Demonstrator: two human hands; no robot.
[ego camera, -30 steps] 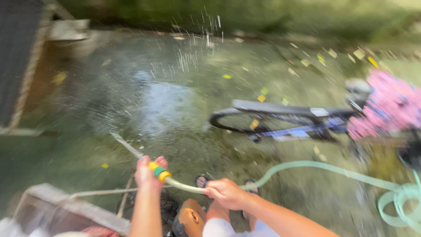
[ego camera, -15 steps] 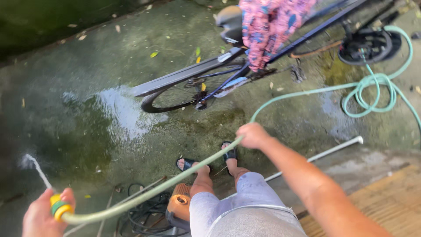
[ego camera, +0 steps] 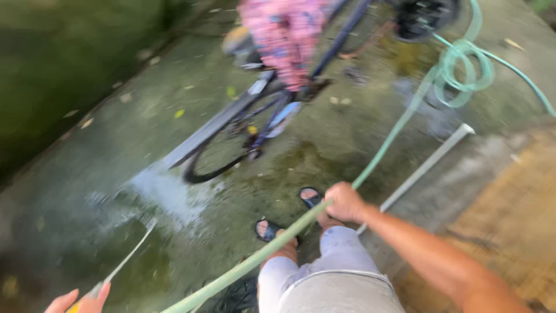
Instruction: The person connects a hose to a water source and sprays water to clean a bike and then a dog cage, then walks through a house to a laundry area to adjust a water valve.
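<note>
The right hand (ego camera: 344, 202) has its fingers wrapped around the pale green hose (ego camera: 382, 149), gripping it partway along its length. From those fingers the hose runs up and away over the wet concrete floor (ego camera: 87, 168) to a loose coil (ego camera: 463, 69) near the top of the view, and runs down towards the lower left, passing above the person's knees. The left hand (ego camera: 78, 300) shows only at the bottom edge, its fingers curled about the yellow nozzle end, most of it cut off by the frame; I cannot tell how tightly they close. A thin jet of water (ego camera: 130, 255) leaves just beyond those fingers and strikes a bright wet patch (ego camera: 168, 194) on the floor. Beyond the patch lies a bicycle (ego camera: 231, 136) with a pink patterned cloth (ego camera: 284, 32) over it. A white pipe (ego camera: 425, 167) lies just past the right fingers. Two dark sandals (ego camera: 269, 230) stand below the hose
</note>
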